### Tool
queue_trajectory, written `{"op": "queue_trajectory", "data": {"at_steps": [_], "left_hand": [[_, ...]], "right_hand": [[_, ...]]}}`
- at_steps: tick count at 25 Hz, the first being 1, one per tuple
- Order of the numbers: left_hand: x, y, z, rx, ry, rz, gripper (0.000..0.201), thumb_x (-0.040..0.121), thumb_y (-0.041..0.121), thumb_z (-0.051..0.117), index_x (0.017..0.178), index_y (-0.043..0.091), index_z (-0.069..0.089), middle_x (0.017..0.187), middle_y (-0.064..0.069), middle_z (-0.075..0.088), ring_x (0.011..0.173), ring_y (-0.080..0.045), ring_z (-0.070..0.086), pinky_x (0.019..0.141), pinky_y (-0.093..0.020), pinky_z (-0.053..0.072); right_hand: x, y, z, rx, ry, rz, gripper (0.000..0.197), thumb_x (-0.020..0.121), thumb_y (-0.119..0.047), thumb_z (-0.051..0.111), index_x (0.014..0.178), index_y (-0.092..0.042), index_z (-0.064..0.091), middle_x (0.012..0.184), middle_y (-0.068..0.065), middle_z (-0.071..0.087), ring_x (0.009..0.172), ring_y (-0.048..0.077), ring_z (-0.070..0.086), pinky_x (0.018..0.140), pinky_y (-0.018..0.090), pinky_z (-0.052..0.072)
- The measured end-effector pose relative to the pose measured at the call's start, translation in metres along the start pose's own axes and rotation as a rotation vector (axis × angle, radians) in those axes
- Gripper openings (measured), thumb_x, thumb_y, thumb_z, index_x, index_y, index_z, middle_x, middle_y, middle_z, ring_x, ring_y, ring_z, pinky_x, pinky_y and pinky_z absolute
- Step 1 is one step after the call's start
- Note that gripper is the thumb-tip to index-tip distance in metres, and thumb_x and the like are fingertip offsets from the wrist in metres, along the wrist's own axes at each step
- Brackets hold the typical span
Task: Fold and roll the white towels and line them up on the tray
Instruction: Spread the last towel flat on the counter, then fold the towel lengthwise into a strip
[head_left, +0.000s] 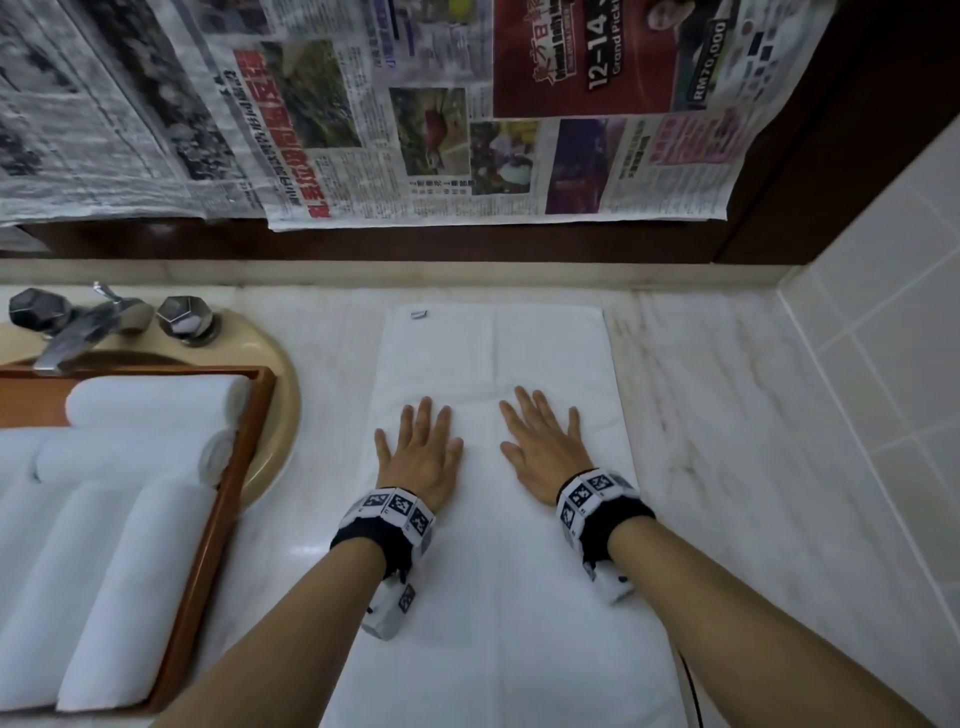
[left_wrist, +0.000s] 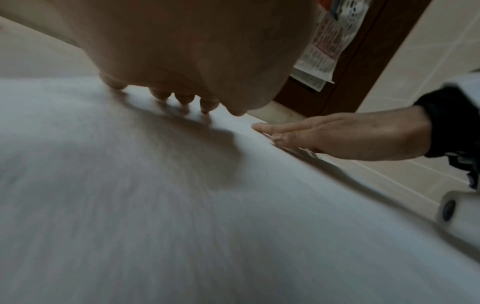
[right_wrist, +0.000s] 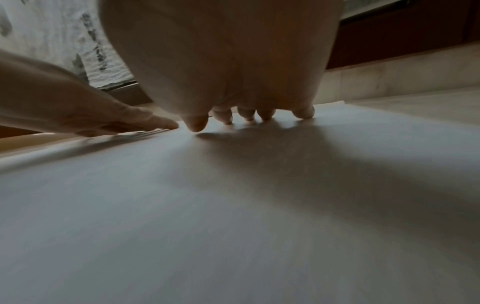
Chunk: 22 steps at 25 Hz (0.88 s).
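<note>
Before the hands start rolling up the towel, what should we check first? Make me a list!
1. Both hands flat on the towel: left hand and right hand lie with straight fingers on the flat towel. Ok.
2. Towel folded into a long strip: a centre fold line shows and the edges look even. Ok.
3. Towel smooth: faint creases only near the hands. Ok.
4. Near end of the towel, where rolling would start: it runs out of the head view. Cannot tell.
5. Room on the tray: rolled towels already fill what shows; its left part is out of view. Cannot tell.
</note>
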<state>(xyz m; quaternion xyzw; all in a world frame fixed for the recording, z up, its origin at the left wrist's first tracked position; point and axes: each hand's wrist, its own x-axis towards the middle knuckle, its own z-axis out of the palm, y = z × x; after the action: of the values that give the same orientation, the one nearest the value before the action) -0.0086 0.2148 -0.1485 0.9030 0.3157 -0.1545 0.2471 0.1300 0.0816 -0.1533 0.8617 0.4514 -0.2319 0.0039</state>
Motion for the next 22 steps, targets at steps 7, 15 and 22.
{"op": "queue_trajectory", "data": {"at_steps": [7, 15, 22], "left_hand": [[0.055, -0.021, -0.023, 0.012, 0.074, -0.142, 0.070, 0.100, 0.048, 0.030, 0.155, 0.023, -0.006, 0.160, 0.001, -0.019, 0.148, -0.018, -0.015, 0.120, -0.049, -0.004], [0.063, -0.025, -0.026, -0.004, 0.024, -0.164, 0.074, 0.099, 0.049, 0.034, 0.154, 0.025, -0.009, 0.159, 0.004, -0.022, 0.148, -0.017, -0.016, 0.119, -0.047, -0.005], [0.064, -0.025, -0.028, 0.007, 0.005, -0.172, 0.075, 0.099, 0.049, 0.035, 0.154, 0.024, -0.010, 0.159, 0.003, -0.022, 0.148, -0.018, -0.016, 0.120, -0.048, -0.003]], "right_hand": [[0.080, 0.061, -0.051, 0.001, 0.006, 0.121, 0.056, 0.104, -0.039, 0.022, 0.155, -0.027, 0.001, 0.161, -0.003, -0.015, 0.148, 0.018, -0.011, 0.117, 0.058, -0.001], [0.129, 0.104, -0.103, -0.110, 0.156, 0.304, 0.044, 0.088, -0.004, 0.049, 0.132, -0.009, 0.043, 0.136, 0.016, 0.038, 0.127, 0.034, 0.037, 0.104, 0.053, 0.033], [0.113, 0.100, -0.136, -0.054, 0.118, 0.266, 0.024, 0.088, -0.014, 0.055, 0.108, -0.016, 0.067, 0.117, 0.007, 0.062, 0.099, 0.031, 0.061, 0.076, 0.030, 0.045]]}}
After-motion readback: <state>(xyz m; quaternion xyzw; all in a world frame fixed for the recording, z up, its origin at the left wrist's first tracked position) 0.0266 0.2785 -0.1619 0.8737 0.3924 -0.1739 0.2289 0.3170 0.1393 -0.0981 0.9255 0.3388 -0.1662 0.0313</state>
